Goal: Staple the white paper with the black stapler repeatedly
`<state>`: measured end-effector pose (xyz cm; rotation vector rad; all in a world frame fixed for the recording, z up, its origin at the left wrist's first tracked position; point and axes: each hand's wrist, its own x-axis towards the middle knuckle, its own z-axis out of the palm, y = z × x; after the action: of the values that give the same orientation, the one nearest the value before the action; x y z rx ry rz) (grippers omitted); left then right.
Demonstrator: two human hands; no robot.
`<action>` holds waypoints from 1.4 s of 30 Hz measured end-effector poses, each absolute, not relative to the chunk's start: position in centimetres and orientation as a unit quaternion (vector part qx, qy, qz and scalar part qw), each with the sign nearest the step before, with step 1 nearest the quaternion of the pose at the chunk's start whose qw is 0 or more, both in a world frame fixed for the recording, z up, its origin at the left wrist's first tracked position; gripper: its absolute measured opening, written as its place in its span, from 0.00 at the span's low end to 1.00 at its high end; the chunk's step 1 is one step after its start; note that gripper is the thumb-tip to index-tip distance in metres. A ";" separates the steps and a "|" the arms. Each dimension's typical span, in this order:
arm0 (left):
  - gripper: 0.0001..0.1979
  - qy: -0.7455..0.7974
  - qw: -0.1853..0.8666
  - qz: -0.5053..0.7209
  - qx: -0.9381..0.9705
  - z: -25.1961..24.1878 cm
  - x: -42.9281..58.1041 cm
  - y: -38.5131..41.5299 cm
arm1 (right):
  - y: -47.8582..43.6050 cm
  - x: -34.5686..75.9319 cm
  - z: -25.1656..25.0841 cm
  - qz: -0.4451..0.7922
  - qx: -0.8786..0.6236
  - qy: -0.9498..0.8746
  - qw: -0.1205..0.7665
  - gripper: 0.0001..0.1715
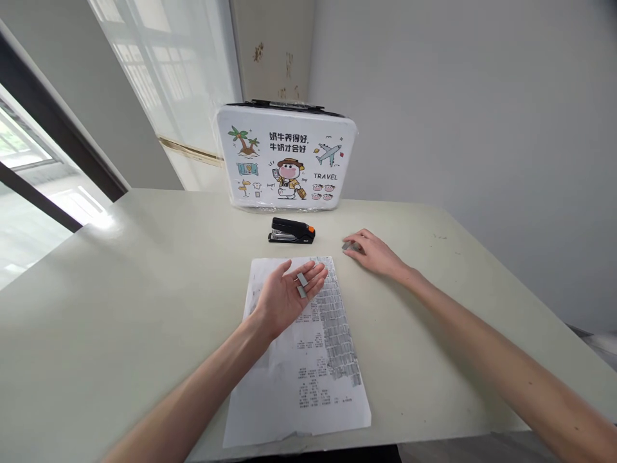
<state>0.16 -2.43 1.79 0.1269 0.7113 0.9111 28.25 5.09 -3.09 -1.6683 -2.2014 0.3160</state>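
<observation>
My left hand (289,292) is palm up above the paper (279,399), its fingers stretched out. Two small grey staple strips (302,279) lie loose on its palm and fingers. To the right of the stapler, my right hand (369,251) is low over the table, thumb and fingers closed around small grey pieces (351,245) that look like staple strips. The black stapler (292,231) with an orange end rests behind the paper. Many staples (340,334) cover the right side of the printed sheet.
A white case (289,154) with cartoon prints and a black handle stands upright at the back of the pale table (154,276). Behind it are a grey wall and a curtain, with a window at the left.
</observation>
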 end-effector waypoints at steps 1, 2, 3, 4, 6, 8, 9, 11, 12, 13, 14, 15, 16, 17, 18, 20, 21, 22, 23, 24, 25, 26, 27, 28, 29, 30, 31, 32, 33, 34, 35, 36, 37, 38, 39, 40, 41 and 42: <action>0.24 0.338 0.835 0.430 0.060 1.8 0.2 -2.5 | 5.1 28.0 -3.1 0.114 -0.585 -0.783 0.179 0.17; 0.24 0.340 0.835 0.429 0.060 1.8 0.2 -2.5 | 5.2 27.7 -3.1 0.115 -0.581 -0.786 0.178 0.16; 0.24 0.342 0.834 0.429 0.059 1.8 0.2 -2.5 | 5.2 27.4 -3.1 0.116 -0.576 -0.789 0.178 0.15; 0.24 0.343 0.834 0.428 0.058 1.8 0.2 -2.6 | 5.1 27.1 -3.1 0.117 -0.572 -0.792 0.177 0.14; 0.23 0.344 0.834 0.428 0.056 1.8 0.2 -2.6 | 5.0 26.8 -2.9 0.120 -0.565 -0.797 0.175 0.14; 0.22 0.344 0.835 0.426 0.055 1.6 0.2 -2.6 | 4.7 26.7 -2.7 0.127 -0.559 -0.801 0.174 0.14; 0.22 0.344 0.835 0.426 0.056 1.6 0.2 -2.5 | 4.6 26.7 -2.6 0.131 -0.557 -0.801 0.174 0.14; 0.21 0.344 0.835 0.425 0.057 1.4 0.2 -2.5 | 4.3 26.8 -2.4 0.138 -0.557 -0.800 0.175 0.14; 0.21 0.344 0.836 0.424 0.058 1.3 0.2 -2.5 | 4.2 26.9 -2.3 0.141 -0.559 -0.798 0.177 0.14; 0.21 0.342 0.837 0.424 0.058 1.2 0.2 -2.4 | 4.0 27.0 -2.3 0.144 -0.561 -0.795 0.178 0.14; 0.21 0.340 0.838 0.423 0.058 1.1 0.2 -2.4 | 3.9 27.1 -2.2 0.146 -0.564 -0.792 0.180 0.14; 0.21 0.338 0.839 0.423 0.058 1.0 0.2 -2.4 | 3.9 27.2 -2.2 0.148 -0.568 -0.789 0.183 0.14; 0.21 0.336 0.840 0.423 0.058 0.9 0.3 -2.4 | 3.8 27.3 -2.2 0.150 -0.572 -0.785 0.186 0.14; 0.21 0.335 0.840 0.422 0.059 0.9 0.3 -2.4 | 3.7 27.4 -2.2 0.153 -0.575 -0.781 0.189 0.14; 0.21 0.334 0.841 0.421 0.061 0.8 0.3 -2.4 | 3.7 27.4 -2.2 0.155 -0.579 -0.776 0.193 0.14; 0.21 0.335 0.842 0.419 0.061 0.8 0.3 -2.5 | 3.6 27.6 -2.1 0.159 -0.588 -0.767 0.203 0.13; 0.21 0.337 0.842 0.417 0.061 0.8 0.3 -2.5 | 3.6 27.6 -2.0 0.161 -0.592 -0.762 0.209 0.13; 0.21 0.338 0.842 0.416 0.061 0.9 0.3 -2.5 | 3.5 27.6 -1.9 0.163 -0.596 -0.756 0.215 0.13; 0.21 0.340 0.842 0.415 0.061 0.9 0.3 -2.5 | 3.5 27.7 -1.8 0.165 -0.600 -0.751 0.222 0.12; 0.21 0.341 0.841 0.415 0.060 0.9 0.3 -2.5 | 3.5 27.7 -1.7 0.168 -0.603 -0.746 0.228 0.12; 0.21 0.342 0.841 0.415 0.060 0.9 0.3 -2.5 | 3.4 27.7 -1.6 0.172 -0.606 -0.740 0.234 0.12; 0.22 0.343 0.841 0.414 0.059 0.8 0.4 -2.5 | 3.4 27.6 -1.4 0.176 -0.609 -0.735 0.240 0.12; 0.22 0.344 0.841 0.413 0.058 0.8 0.4 -2.5 | 3.3 27.6 -1.3 0.180 -0.612 -0.730 0.245 0.11; 0.22 0.345 0.841 0.413 0.058 0.7 0.4 -2.5 | 3.3 27.6 -1.1 0.184 -0.615 -0.725 0.249 0.11; 0.21 0.345 0.840 0.414 0.059 0.7 0.4 -2.5 | 3.2 27.5 -0.9 0.186 -0.618 -0.721 0.253 0.11; 0.21 0.346 0.840 0.414 0.060 0.7 0.4 -2.5 | 3.2 27.5 -0.8 0.187 -0.620 -0.717 0.257 0.11; 0.21 0.346 0.840 0.414 0.061 0.7 0.5 -2.5 | 3.2 27.5 -0.6 0.186 -0.622 -0.715 0.259 0.11; 0.21 0.346 0.840 0.413 0.061 0.7 0.5 -2.5 | 3.1 27.4 -0.5 0.185 -0.624 -0.713 0.262 0.11; 0.21 0.347 0.840 0.413 0.060 0.7 0.5 -2.5 | 3.1 27.4 -0.3 0.183 -0.626 -0.711 0.262 0.11; 0.21 0.348 0.840 0.413 0.059 0.8 0.5 -2.5 | 3.1 27.3 -0.2 0.182 -0.627 -0.711 0.261 0.11; 0.21 0.349 0.839 0.414 0.059 0.8 0.5 -2.5 | 3.0 27.3 -0.1 0.183 -0.628 -0.711 0.258 0.11; 0.21 0.350 0.838 0.414 0.058 0.9 0.6 -2.5 | 2.9 27.2 -0.1 0.184 -0.628 -0.713 0.252 0.10; 0.21 0.350 0.838 0.415 0.058 0.9 0.6 -2.6 | 2.8 27.2 0.0 0.185 -0.627 -0.716 0.245 0.10; 0.21 0.350 0.838 0.415 0.057 0.9 0.6 -2.6 | 2.6 27.1 0.1 0.187 -0.625 -0.720 0.237 0.09; 0.21 0.350 0.838 0.415 0.057 0.9 0.6 -2.6 | 2.5 27.0 0.2 0.188 -0.622 -0.724 0.230 0.09; 0.21 0.350 0.838 0.415 0.057 0.9 0.6 -2.5 | 2.3 26.9 0.3 0.189 -0.618 -0.730 0.222 0.11; 0.21 0.350 0.838 0.415 0.057 0.9 0.6 -2.5 | 2.2 26.8 0.3 0.191 -0.614 -0.736 0.210 0.15; 0.20 0.350 0.838 0.415 0.057 0.9 0.6 -2.5 | 2.0 26.7 0.4 0.196 -0.607 -0.745 0.195 0.19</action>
<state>0.55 -2.53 0.91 0.1207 0.7395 0.8782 26.67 2.03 0.44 -1.7018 -2.0875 0.5493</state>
